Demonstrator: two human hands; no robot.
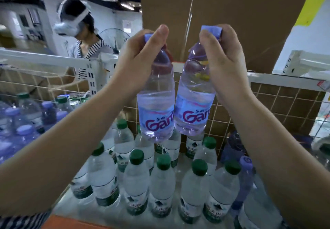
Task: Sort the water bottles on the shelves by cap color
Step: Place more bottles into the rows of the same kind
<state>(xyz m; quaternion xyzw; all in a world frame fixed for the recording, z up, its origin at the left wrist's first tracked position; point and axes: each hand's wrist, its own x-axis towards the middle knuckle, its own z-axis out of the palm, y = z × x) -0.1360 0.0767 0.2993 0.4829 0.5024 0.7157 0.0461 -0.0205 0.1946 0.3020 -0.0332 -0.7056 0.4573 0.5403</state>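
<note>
**Fingers.** The left hand (141, 57) has its thumb and fingers (157, 38) curled round the neck of the left bottle (156, 107). They sit just under its blue cap (147, 37), which is partly covered. On the right hand (225, 59), the fingers (208, 41) are wrapped the same way round the neck of the right bottle (193, 107). Its blue cap (211, 30) shows above the thumb. Both grips are closed tight on the necks.

**Bottles.** Both hang by the neck, in the air, with their bodies tilted slightly toward each other. Whether they touch at the labels or are just apart, I cannot tell. They hang above the green-capped bottles (136, 157) standing on the shelf (62, 209).

**Around.**
- A blue-capped group (26, 129) stands in the section to the left, with a green cap (62, 99) mixed in.
- One stray blue-capped bottle (245, 162) stands at the right edge of the green cluster.
- Wire mesh (267, 100) backs the shelf.

**Judgement.** The step in hand looks like carrying two blue-capped bottles out of the green section, probably to the left group.
- Hold them high until past the green caps, because a hanging base could topple an upright bottle.
- Move slowly. Full bottles held by the neck will swing.
- Set each down base first into a gap, one at a time.
- Loosen the fingers only once the bottle stands on its own.
</note>
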